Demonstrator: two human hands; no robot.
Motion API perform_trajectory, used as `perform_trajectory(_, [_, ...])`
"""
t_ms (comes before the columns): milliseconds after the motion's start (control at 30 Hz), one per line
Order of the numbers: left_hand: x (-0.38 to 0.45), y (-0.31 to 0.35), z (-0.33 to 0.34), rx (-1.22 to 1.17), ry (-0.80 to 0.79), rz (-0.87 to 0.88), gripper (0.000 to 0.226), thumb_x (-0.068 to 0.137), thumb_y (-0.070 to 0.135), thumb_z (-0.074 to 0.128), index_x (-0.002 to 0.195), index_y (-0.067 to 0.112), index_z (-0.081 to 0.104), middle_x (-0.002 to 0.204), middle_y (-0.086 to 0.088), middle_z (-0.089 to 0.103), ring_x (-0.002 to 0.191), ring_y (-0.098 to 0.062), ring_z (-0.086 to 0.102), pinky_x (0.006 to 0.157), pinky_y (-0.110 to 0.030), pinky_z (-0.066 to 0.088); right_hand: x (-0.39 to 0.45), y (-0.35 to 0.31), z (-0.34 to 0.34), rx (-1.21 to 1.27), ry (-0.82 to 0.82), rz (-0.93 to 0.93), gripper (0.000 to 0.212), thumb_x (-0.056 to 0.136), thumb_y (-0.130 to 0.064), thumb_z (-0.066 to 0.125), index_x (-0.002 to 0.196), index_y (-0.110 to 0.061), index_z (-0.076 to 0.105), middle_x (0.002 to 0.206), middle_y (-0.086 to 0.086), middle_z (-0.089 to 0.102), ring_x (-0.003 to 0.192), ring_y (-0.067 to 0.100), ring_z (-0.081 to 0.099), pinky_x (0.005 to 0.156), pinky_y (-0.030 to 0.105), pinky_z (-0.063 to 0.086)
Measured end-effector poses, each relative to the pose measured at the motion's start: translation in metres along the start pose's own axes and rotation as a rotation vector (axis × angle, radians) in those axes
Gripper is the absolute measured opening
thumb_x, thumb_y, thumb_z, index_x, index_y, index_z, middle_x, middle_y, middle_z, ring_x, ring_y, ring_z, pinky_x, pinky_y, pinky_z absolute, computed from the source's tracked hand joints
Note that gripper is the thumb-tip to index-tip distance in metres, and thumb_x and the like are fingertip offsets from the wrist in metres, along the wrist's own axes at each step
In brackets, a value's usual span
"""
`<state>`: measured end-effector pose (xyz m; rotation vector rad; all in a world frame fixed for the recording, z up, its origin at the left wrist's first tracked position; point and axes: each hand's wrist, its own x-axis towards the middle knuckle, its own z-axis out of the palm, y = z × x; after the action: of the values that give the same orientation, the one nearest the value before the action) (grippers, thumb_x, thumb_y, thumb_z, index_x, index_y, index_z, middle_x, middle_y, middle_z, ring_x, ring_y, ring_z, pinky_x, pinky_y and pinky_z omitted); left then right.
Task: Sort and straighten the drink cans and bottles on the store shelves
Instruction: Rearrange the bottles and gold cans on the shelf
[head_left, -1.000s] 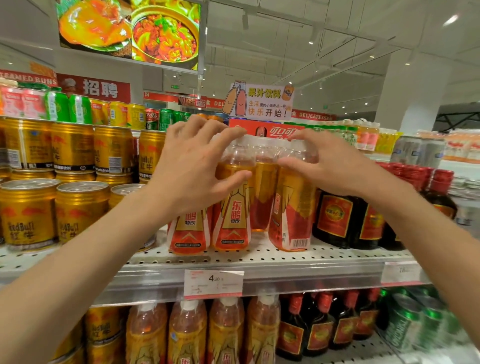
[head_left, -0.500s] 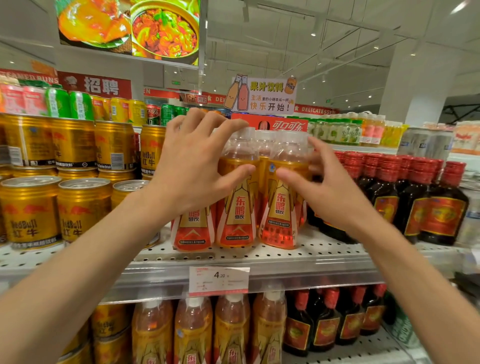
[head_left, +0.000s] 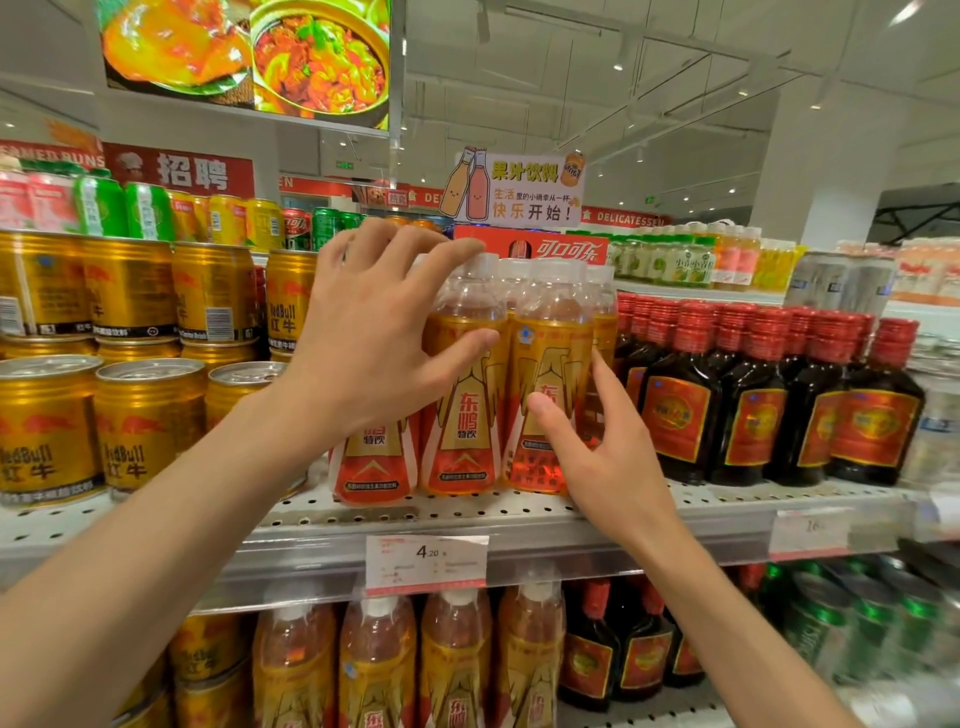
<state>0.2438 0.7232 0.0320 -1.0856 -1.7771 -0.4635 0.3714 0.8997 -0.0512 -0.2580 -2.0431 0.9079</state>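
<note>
While your left hand (head_left: 363, 343) lies spread open over the upright orange bottles (head_left: 462, 395) on the shelf (head_left: 675, 514), the right-most front bottle (head_left: 550, 364) stands at 12 o'clock from your right hand (head_left: 602, 457), whose loose fingers touch without clasping it.

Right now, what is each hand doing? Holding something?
Left hand: open, fingers spread against the orange drink bottles, not gripping one.
Right hand: open, thumb and fingertips touching the rightmost front bottle, not closed round it.

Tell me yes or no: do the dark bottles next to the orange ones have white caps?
No. The dark bottles right of the orange bottles carry red caps; the white caps sit on the orange ones.
</note>
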Motion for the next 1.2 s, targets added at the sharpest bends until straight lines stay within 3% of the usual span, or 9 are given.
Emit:
perform_trajectory(167, [-0.011, 0.000, 0.000, -0.081, 0.042, -0.016, 0.074, 0.090, 0.066, 0.051, 0.151, 0.025, 0.043, 0.159, -0.003, 0.038, 0.147, -0.027, 0.028, 0.118, -0.053, 0.027, -0.001, -0.001, -0.001, 0.004, -0.018, 0.009, 0.088, 0.089, -0.063, 0.061, 0.161, -0.036, 0.018, 0.160, -0.023, 0.031, 0.143, -0.009, 0.029, 0.111, 0.017, 0.030])
perform_trajectory(333, [-0.066, 0.017, -0.002, -0.486, 0.039, -0.311, 0.095, 0.094, 0.046, 0.064, 0.162, 0.025, 0.002, 0.170, 0.004, -0.009, 0.156, -0.008, -0.006, 0.126, -0.037, 0.009, -0.003, -0.001, 0.000, -0.003, -0.013, 0.024, 0.090, 0.087, -0.064, 0.063, 0.160, -0.036, 0.017, 0.159, -0.020, 0.035, 0.142, -0.005, 0.033, 0.115, 0.025, 0.032])
perform_trajectory(433, [-0.096, 0.023, -0.004, -0.687, -0.048, -0.566, 0.104, 0.087, 0.050, 0.065, 0.158, 0.042, -0.011, 0.165, 0.022, 0.005, 0.150, 0.002, 0.015, 0.123, -0.036, 0.022, -0.004, -0.005, -0.002, -0.001, 0.008, 0.042, 0.087, 0.087, -0.062, 0.065, 0.157, -0.035, 0.022, 0.147, -0.026, 0.039, 0.134, -0.005, 0.037, 0.108, 0.023, 0.031])
perform_trajectory(600, [-0.101, 0.014, -0.007, -0.681, -0.159, -0.596, 0.102, 0.089, 0.049, 0.064, 0.157, 0.045, -0.012, 0.156, 0.029, 0.026, 0.140, 0.009, 0.034, 0.118, -0.034, 0.032, -0.004, -0.002, -0.003, -0.014, 0.001, 0.074, 0.081, 0.088, -0.056, 0.067, 0.154, -0.034, 0.028, 0.112, -0.048, 0.037, 0.100, -0.029, 0.044, 0.096, 0.014, 0.034])
perform_trajectory(667, [-0.101, 0.014, -0.006, -0.636, -0.159, -0.593, 0.103, 0.088, 0.048, 0.066, 0.158, 0.044, -0.009, 0.134, 0.040, 0.034, 0.122, 0.029, 0.030, 0.113, -0.027, 0.033, -0.004, -0.001, -0.003, -0.016, 0.007, 0.057, 0.082, 0.088, -0.057, 0.066, 0.156, -0.032, 0.028, 0.123, -0.041, 0.038, 0.110, -0.021, 0.043, 0.101, 0.017, 0.033])
perform_trajectory(733, [-0.100, 0.019, -0.004, -0.590, -0.117, -0.614, 0.102, 0.087, 0.046, 0.068, 0.159, 0.040, -0.004, 0.121, 0.043, 0.027, 0.116, 0.028, 0.026, 0.107, -0.022, 0.030, -0.004, 0.000, -0.002, -0.023, 0.010, 0.043, 0.084, 0.089, -0.058, 0.064, 0.158, -0.030, 0.026, 0.132, -0.030, 0.040, 0.124, -0.010, 0.038, 0.107, 0.021, 0.033])
perform_trajectory(867, [-0.099, 0.022, -0.002, -0.590, -0.100, -0.599, 0.102, 0.090, 0.047, 0.066, 0.159, 0.039, -0.008, 0.136, 0.029, 0.036, 0.122, 0.004, 0.046, 0.108, -0.025, 0.037, -0.003, 0.003, 0.001, -0.033, -0.008, 0.017, 0.088, 0.089, -0.064, 0.059, 0.161, -0.029, 0.022, 0.153, -0.019, 0.043, 0.139, -0.002, 0.039, 0.118, 0.034, 0.036])
perform_trajectory(1000, [-0.100, 0.022, 0.000, -0.607, -0.121, -0.577, 0.101, 0.094, 0.048, 0.059, 0.155, 0.042, -0.020, 0.158, 0.019, 0.035, 0.133, 0.003, 0.043, 0.111, -0.024, 0.035, -0.003, 0.006, 0.002, -0.054, -0.012, -0.013, 0.083, 0.092, -0.063, 0.056, 0.161, -0.029, 0.023, 0.148, -0.018, 0.052, 0.135, -0.002, 0.046, 0.113, 0.027, 0.039])
perform_trajectory(1200, [-0.103, 0.026, 0.002, -0.566, -0.091, -0.547, 0.098, 0.096, 0.048, 0.055, 0.155, 0.038, -0.023, 0.166, 0.014, 0.020, 0.132, 0.014, 0.026, 0.107, -0.010, 0.019, -0.002, 0.008, 0.004, -0.080, -0.019, -0.032, 0.081, 0.093, -0.066, 0.052, 0.160, -0.031, 0.022, 0.149, -0.017, 0.052, 0.137, 0.004, 0.048, 0.114, 0.041, 0.044])
